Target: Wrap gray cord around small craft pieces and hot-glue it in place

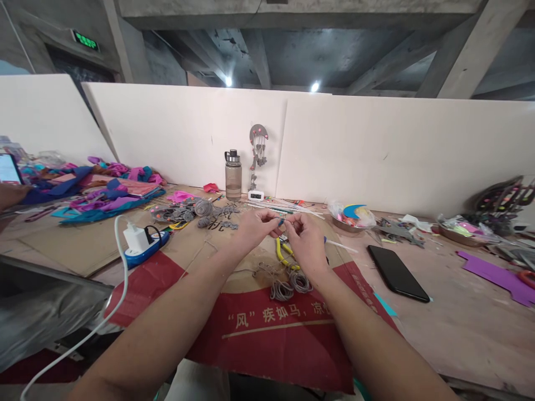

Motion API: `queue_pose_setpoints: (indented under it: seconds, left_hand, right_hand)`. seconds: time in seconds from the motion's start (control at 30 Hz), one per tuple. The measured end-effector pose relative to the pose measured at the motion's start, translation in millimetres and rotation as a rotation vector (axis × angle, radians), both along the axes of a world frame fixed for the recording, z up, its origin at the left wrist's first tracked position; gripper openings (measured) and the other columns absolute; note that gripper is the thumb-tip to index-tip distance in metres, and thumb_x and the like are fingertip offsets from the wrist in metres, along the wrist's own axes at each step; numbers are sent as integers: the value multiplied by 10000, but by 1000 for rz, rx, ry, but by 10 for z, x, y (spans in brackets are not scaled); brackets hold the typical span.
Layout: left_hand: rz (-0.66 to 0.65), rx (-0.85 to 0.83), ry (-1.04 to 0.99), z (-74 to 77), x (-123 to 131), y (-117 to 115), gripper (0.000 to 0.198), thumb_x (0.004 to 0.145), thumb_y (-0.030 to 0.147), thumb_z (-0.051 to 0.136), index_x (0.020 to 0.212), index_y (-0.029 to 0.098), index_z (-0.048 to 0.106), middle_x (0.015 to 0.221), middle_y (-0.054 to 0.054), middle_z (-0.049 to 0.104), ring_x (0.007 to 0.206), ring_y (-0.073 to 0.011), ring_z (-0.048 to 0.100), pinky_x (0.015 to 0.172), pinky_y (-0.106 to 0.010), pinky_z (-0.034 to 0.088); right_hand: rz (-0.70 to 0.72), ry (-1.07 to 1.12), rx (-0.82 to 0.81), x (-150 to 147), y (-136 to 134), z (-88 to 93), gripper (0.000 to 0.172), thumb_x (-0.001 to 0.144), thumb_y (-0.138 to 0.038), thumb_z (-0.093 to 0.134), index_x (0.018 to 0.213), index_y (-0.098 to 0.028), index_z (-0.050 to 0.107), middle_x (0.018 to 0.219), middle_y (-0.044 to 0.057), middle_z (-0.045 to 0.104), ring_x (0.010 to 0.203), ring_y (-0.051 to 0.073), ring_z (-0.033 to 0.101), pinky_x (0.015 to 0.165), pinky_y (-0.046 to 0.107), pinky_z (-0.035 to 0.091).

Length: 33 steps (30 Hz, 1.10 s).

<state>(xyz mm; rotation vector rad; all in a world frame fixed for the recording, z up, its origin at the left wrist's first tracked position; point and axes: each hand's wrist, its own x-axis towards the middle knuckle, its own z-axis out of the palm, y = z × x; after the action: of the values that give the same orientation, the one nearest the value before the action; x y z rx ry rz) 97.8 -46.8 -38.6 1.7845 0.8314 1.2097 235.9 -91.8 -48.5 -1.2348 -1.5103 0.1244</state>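
Note:
My left hand [259, 227] and my right hand [307, 236] meet above the middle of the table, fingertips nearly touching. Both are closed in a pinch around a small blue-green piece [281, 221] between them; its shape is too small to tell. Just below my fingers lie pliers with yellow handles [284, 256], partly hidden by my right hand. Coils of grey cord [282, 290] rest on the red and brown cardboard sheet [267, 340] under my forearms. A ball of grey yarn [204, 206] sits left of my left hand.
A bottle [233, 177] and a small clock [256, 195] stand at the white board. A black phone [398, 273] lies at right. At left are a power strip [146, 249] with a white cable and coloured fabric [104, 200]. A person's hand [12, 195] is at far left.

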Motion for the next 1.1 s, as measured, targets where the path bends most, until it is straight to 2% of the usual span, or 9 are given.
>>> queue_pose_setpoints:
  seconds: [0.27,0.4,0.53,0.67,0.8,0.97,1.1]
  left_hand:
    - [-3,58,66,-41,-4,16,107,752,221,573,763,151,652,613,-15,670,552,-127,650,535,-212,521]
    - [25,119,117,-44,-17,3,116,744,212,557,758,166,663,602,1,660,550,-115,634,527,-196,488]
    - [37,187,205,0,-30,-38,134,745,227,557,770,178,680,594,14,651,551,-113,618,529,-194,463]
    - [-43,146,228,41,-39,-54,173,770,248,545,831,172,688,649,-6,684,602,-132,653,586,-213,491]
    - [-101,118,237,22,-61,-10,183,761,271,574,863,176,692,680,-15,697,623,-148,663,597,-227,499]
    - [52,354,396,34,-83,7,188,769,264,572,872,213,721,684,-9,691,589,-131,612,577,-217,440]
    - [158,494,474,62,-56,-36,170,751,197,560,806,221,719,665,0,676,630,-128,584,625,-221,416]
  right_hand:
    - [-29,-35,-9,11,6,7,107,810,-265,531,788,-187,601,574,-40,449,569,127,405,567,253,299]
    - [-11,-49,-27,12,11,4,153,809,-271,524,843,-183,644,585,-30,482,546,125,395,551,256,295]
    - [6,-6,-96,13,9,27,140,783,-257,526,762,-180,640,587,-24,518,521,117,399,526,251,298]
    - [-16,6,-114,35,4,46,104,760,-242,533,709,-188,605,569,-23,526,510,120,414,506,247,298]
    - [-52,-151,-23,61,6,14,78,768,-206,519,741,-200,592,641,4,576,597,148,492,566,261,341]
    - [-29,-399,104,67,14,-26,96,779,-141,492,783,-194,572,799,60,615,798,201,556,713,308,391]
    - [-24,-408,107,70,18,-22,105,797,-141,487,814,-191,578,801,63,607,812,208,548,727,316,388]
